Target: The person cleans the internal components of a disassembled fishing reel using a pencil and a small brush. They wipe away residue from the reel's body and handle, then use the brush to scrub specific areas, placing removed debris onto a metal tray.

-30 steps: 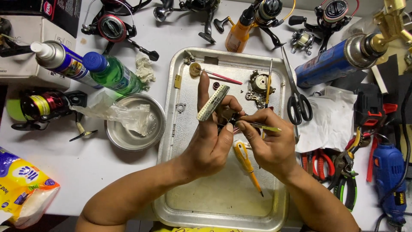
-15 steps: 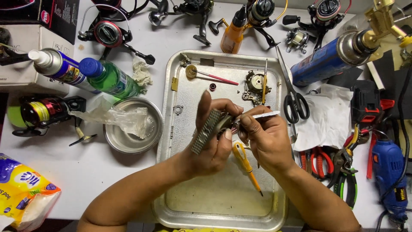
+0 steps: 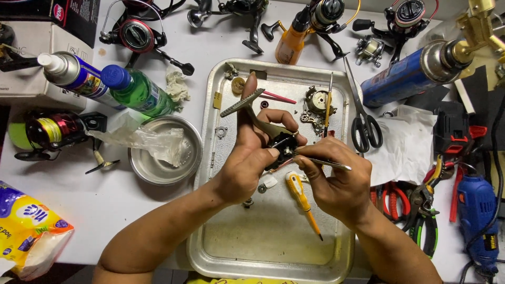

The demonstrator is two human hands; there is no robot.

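Over a metal tray (image 3: 210, 158), my left hand (image 3: 247, 158) grips a dark fishing reel body (image 3: 281, 143) whose grey handle arm (image 3: 243, 102) sticks up and left. My right hand (image 3: 336, 181) pinches a thin metal tool (image 3: 329, 164) with its tip at the reel body. A yellow screwdriver (image 3: 301, 197) lies in the tray under my hands. Small reel parts (image 3: 314, 108) and a thin pick (image 3: 329, 102) lie at the tray's far end.
Scissors (image 3: 363, 123) lie by the tray's right rim. A blue gas canister (image 3: 405, 76), pliers (image 3: 421, 210) and a blue rotary tool (image 3: 476, 221) sit to the right. A round metal bowl (image 3: 165, 150), green bottle (image 3: 137, 89), spray can (image 3: 73, 73) and several reels sit left and back.
My left hand has turned the reel body, so the handle arm now points up and left. My right hand's thin tool has shifted down to the reel body.
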